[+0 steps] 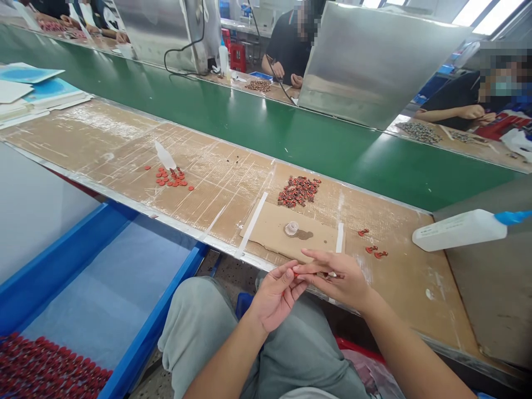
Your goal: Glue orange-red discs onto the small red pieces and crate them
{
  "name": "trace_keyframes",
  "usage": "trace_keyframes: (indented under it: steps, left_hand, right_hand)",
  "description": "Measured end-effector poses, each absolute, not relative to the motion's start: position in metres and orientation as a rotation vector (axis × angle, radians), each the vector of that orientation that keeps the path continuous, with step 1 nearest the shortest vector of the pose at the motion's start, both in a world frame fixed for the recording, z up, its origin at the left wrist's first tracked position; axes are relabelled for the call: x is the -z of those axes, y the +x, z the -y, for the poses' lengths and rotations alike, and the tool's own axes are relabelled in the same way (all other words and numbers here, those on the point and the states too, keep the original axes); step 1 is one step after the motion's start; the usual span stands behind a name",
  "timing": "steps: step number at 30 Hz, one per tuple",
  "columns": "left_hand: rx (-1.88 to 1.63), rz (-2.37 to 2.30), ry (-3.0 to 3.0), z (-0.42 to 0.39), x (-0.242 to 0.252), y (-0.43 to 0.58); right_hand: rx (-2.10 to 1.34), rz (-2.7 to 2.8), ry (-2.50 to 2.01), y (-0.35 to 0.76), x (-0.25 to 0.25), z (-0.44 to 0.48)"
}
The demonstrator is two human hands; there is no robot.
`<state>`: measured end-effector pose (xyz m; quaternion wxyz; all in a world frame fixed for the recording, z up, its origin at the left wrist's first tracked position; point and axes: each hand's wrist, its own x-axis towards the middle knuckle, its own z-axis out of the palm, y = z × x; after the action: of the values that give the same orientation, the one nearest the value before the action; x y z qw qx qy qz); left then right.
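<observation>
Together, hands (276, 303) meet at a red piece (296, 274), left palm upturned.

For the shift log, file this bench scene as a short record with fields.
Left hand: pinching a small red piece
Right hand: at that piece; grip unclear
Cardboard sheet: before the hands, small clear cup on it
Beyond sheet: pile of red-and-dark pieces
Right of sheet: three loose pieces, white bottle with blue tip
Further left: red discs
Lower left: blue tray, rows of red pieces inside
</observation>
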<state>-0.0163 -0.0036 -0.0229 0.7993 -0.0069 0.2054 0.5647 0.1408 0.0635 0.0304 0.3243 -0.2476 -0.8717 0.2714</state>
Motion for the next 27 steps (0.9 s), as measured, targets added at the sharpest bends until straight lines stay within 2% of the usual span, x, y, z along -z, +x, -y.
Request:
trace_keyframes:
  steps: [4, 8, 15, 23, 27]
  left_hand:
    - [-1.341, -0.532, 0.008, 0.0, 0.026, -0.013]
    - [-1.434, -0.613, 0.104, -0.002, 0.025, -0.016]
    - [-1.429, -0.525, 0.269, -0.001, 0.021, -0.025]
    - [-1.438, -0.556, 0.147, -0.006, 0.022, -0.028]
    - [-1.501, -0.595, 0.012, -0.011, 0.022, -0.038]
  right_hand:
    - [-0.249, 2.403, -0.571, 0.142, -0.027, -0.064]
    - [-0.124, 2.417, -0.531, 0.138, -0.027, -0.06]
    - [-0.231, 2.235, -0.522, 0.124, -0.036, -0.061]
    - [-0.359, 2.256, -0.498, 0.117, -0.042, -0.064]
    - [-0.61, 2.004, -0.819, 0.129, -0.036, -0.093]
